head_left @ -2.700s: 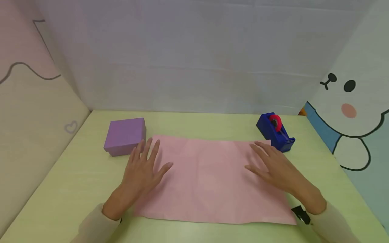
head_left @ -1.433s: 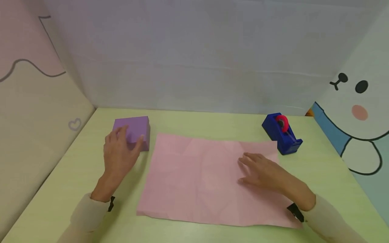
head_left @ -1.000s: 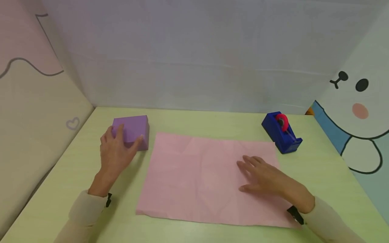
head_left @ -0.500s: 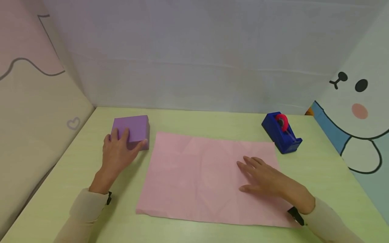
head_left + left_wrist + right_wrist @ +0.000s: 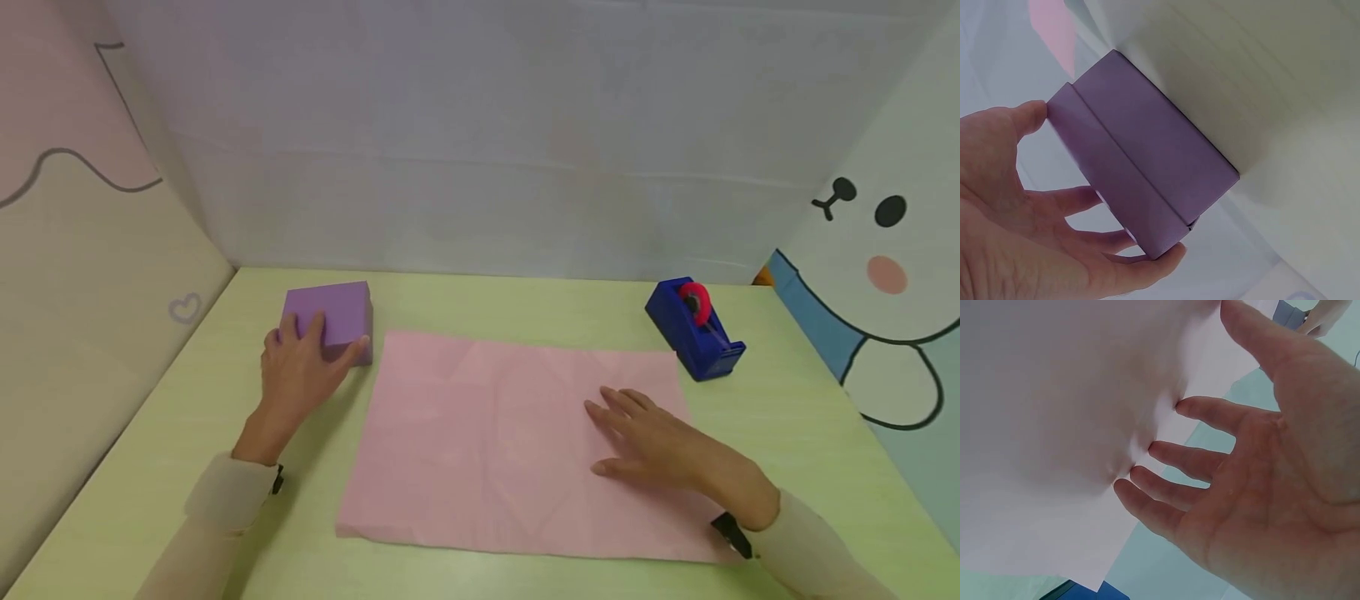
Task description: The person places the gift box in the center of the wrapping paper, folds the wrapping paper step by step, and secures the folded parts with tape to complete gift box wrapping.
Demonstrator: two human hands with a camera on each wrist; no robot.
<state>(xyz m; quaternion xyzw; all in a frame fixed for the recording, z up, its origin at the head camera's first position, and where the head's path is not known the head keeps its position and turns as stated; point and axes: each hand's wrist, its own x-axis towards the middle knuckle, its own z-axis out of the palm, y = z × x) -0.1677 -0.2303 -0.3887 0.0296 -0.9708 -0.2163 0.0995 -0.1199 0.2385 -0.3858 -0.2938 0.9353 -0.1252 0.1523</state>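
Grasping seems the step: at ten o'clock, the left grip [image 5: 297, 369] pinches a purple rectangular cardboard box [image 5: 341, 308]; the right grip [image 5: 651, 437], spread, touches pink rectangular paper [image 5: 480, 442]. Lifting would need even pressure.

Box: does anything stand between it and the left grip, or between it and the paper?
Nothing visible does: the left grip already holds the box, and only table shows between box and paper. The right grip touches the paper's right part.

- Box [image 5: 333, 308]: on the table [image 5: 510, 308], just beyond the left hand [image 5: 296, 371] and touching it.
- Paper [image 5: 480, 442]: between the hands, reaching beneath the right hand [image 5: 652, 446].
- Tape dispenser [image 5: 678, 329]: beyond the right hand, near the paper's far right corner.
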